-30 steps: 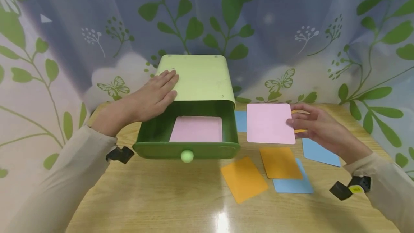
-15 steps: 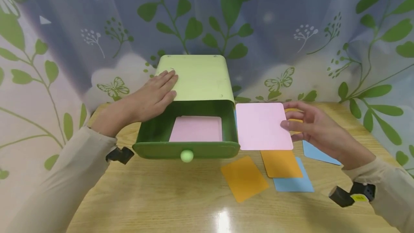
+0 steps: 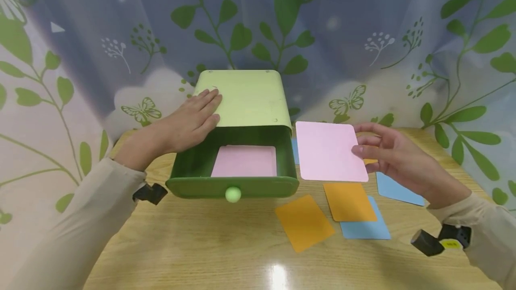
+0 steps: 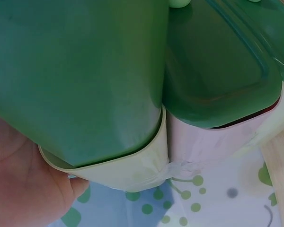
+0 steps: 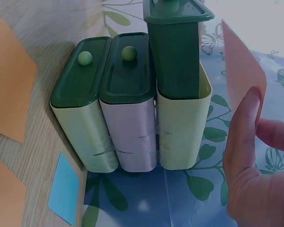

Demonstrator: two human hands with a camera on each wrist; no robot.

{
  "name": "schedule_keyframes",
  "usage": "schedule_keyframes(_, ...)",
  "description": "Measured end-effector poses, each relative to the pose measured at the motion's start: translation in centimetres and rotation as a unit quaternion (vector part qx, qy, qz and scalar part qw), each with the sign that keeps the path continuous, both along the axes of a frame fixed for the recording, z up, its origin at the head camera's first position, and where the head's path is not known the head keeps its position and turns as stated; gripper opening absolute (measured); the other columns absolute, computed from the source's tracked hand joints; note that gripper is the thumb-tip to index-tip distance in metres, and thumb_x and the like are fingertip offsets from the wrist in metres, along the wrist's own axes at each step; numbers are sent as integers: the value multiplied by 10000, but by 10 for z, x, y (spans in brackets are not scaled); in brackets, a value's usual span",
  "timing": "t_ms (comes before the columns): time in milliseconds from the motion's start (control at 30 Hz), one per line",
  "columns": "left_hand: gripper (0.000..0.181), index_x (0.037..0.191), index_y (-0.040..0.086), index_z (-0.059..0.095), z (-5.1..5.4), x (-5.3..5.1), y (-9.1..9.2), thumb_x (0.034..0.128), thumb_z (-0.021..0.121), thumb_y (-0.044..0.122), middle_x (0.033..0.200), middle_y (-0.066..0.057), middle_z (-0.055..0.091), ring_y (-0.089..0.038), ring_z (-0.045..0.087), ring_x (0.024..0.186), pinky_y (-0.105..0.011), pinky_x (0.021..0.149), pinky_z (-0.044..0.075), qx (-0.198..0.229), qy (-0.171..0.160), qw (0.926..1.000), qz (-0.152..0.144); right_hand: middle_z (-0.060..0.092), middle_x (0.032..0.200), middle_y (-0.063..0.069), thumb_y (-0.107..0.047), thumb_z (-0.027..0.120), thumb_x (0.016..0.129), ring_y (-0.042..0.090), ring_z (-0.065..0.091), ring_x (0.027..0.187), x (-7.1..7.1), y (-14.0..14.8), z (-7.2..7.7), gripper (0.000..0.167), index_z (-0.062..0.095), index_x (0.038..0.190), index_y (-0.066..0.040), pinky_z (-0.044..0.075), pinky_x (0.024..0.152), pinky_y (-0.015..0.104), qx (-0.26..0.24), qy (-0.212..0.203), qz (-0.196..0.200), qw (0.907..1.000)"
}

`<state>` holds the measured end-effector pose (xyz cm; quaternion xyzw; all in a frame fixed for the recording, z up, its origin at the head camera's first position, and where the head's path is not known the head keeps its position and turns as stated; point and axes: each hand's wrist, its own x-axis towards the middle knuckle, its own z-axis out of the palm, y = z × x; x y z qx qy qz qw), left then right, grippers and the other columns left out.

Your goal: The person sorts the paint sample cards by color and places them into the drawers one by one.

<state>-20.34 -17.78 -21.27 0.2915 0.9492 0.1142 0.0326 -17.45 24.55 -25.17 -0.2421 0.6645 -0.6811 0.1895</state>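
Note:
A pale green drawer cabinet stands toward the back of the table, its dark green top drawer pulled out. Inside the drawer lies pink card. My left hand rests on the cabinet top with fingers extended; the left wrist view shows its palm beside the casing. To the right of the drawer, my right hand pinches a square pink card by its right edge, held above the table. That card shows edge-tilted in the right wrist view, beside the pulled-out drawer.
Two orange cards and a blue card lie in front on the table, some overlapping. Another blue card lies under the right forearm's side. Two shut drawers sit below the top one. A patterned curtain hangs behind.
The pink card in my right hand moved left toward the drawer, then rose slightly and tilted. My left hand and the drawer have stayed put.

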Motion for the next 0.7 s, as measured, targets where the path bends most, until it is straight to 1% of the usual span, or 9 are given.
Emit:
schedule_keyframes(100,585,1528,-43,50,0,0,0,1066,178,291,1598,-211,-18,-349,-67,1465,-509,1175,-7,-19,-17,10000,-7,636,990,13,60,465,975,153,607,834,1,-1,1,312,467,1260,-66,553,703,310,2,-135,-57,9999)
schedule_keyframes(233,588,1530,-38,44,1,0,0,1066,174,297,1599,-206,-23,-345,-70,1465,-507,1175,-9,-19,-23,10000,-2,645,1031,44,41,486,970,173,621,858,2,-8,2,334,455,1289,-52,556,754,326,98,-355,-145,9992)
schedule_keyframes(300,588,1529,-42,43,1,0,0,1066,174,295,1598,-208,-24,-346,-71,1465,-506,1175,-9,-14,-21,10000,-14,645,1054,54,32,491,969,176,628,867,3,-14,2,351,443,1307,-47,555,772,326,90,-485,-131,9987)
schedule_keyframes(400,586,1527,-47,43,0,0,0,1066,176,290,1597,-213,-24,-348,-72,1464,-507,1175,-10,-16,-29,10000,-35,645,1033,50,23,496,968,167,629,848,5,-22,4,369,421,1324,-37,553,757,311,7,-666,-48,9978)
schedule_keyframes(533,584,1529,-41,40,-1,0,-1,1067,180,289,1599,-206,-26,-347,-71,1465,-512,1174,-4,-31,-24,10000,-44,667,1040,61,4,503,971,177,649,864,8,-33,7,376,404,1333,-21,558,756,318,25,-720,18,9974)
schedule_keyframes(633,586,1531,-35,39,-1,-1,-2,1067,180,294,1601,-199,-27,-345,-67,1465,-514,1174,0,-34,-10,10000,-46,677,1072,77,-27,518,974,196,662,889,11,-41,10,382,396,1336,-20,559,779,335,163,-751,-39,9970)
schedule_keyframes(700,586,1531,-35,39,-1,-1,-2,1067,180,296,1601,-199,-26,-346,-67,1465,-515,1173,-1,-42,-13,10000,-53,686,1063,81,-44,535,971,202,666,886,11,-47,10,394,396,1339,-13,559,783,336,240,-804,-131,9964)
